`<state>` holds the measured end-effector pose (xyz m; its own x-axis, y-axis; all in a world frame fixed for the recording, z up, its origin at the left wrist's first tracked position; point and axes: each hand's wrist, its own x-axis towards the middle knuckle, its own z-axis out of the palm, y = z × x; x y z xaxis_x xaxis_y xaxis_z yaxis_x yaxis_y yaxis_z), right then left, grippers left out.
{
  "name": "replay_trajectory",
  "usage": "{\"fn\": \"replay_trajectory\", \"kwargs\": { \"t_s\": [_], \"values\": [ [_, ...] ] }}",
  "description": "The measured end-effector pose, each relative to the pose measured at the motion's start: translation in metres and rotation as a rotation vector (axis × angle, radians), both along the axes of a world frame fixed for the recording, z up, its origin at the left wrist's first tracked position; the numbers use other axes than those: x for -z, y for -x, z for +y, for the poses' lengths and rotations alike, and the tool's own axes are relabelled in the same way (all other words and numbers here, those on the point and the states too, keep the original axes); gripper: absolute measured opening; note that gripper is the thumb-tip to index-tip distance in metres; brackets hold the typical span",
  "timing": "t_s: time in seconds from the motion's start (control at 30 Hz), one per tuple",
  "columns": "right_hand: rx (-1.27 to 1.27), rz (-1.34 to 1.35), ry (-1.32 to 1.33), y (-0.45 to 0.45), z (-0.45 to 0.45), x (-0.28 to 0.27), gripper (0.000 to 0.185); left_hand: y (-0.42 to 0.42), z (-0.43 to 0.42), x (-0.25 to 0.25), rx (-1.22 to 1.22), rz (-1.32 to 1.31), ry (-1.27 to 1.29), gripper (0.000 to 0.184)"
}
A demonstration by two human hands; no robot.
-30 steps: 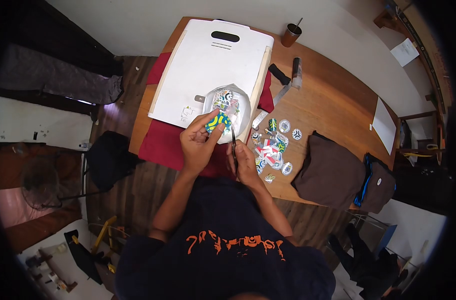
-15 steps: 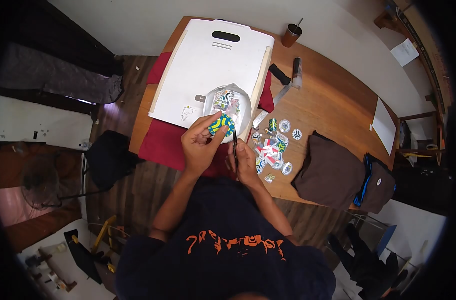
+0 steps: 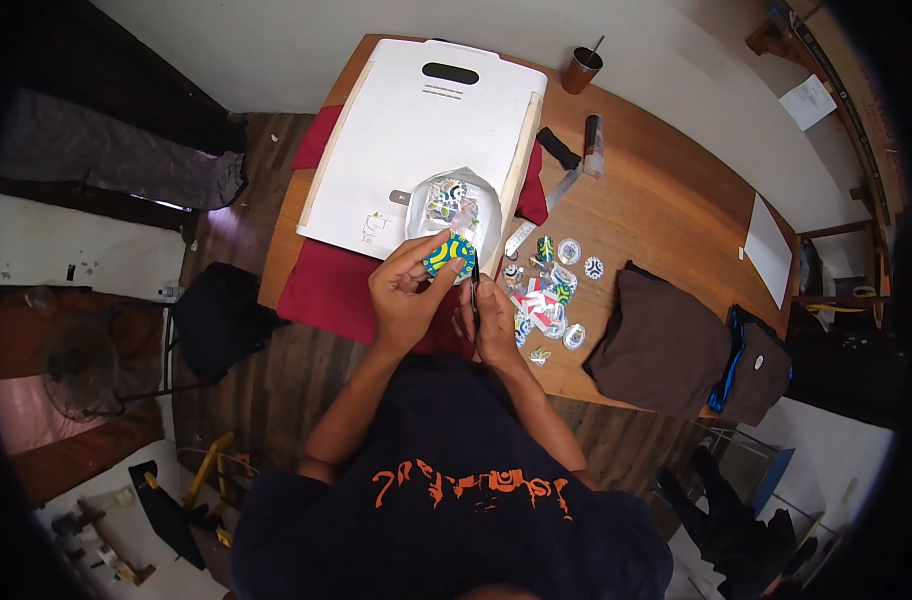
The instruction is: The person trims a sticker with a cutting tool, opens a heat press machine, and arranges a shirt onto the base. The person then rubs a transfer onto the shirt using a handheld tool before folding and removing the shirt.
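On wooden table [image 3: 666,190] | white board [image 3: 416,130] | patterned disc [image 3: 445,254] held | plank floor [image 3: 301,370]

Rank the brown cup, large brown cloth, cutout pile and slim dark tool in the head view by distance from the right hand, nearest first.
1. Slim dark tool: held by the right hand.
2. Cutout pile: just to the right.
3. Large brown cloth: farther right.
4. Brown cup: near the wooden table's far edge.

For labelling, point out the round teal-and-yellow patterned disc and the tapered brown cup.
Round teal-and-yellow disc [image 3: 445,257]: head view, its patterned face.
Tapered brown cup [image 3: 579,78]: head view, its outer side.
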<state>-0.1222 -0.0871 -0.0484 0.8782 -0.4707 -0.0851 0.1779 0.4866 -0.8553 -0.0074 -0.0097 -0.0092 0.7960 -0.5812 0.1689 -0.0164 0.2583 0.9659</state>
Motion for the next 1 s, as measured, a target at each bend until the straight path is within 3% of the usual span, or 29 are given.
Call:
{"fn": "replay_trajectory", "kwargs": {
  "t_s": [1.0],
  "values": [
    [0.009,-0.001,-0.028,0.0023,0.0009,0.0075,0.042,0.0022,-0.0011,0.0010,-0.101,0.010,0.029,0.033]
  ]
}}
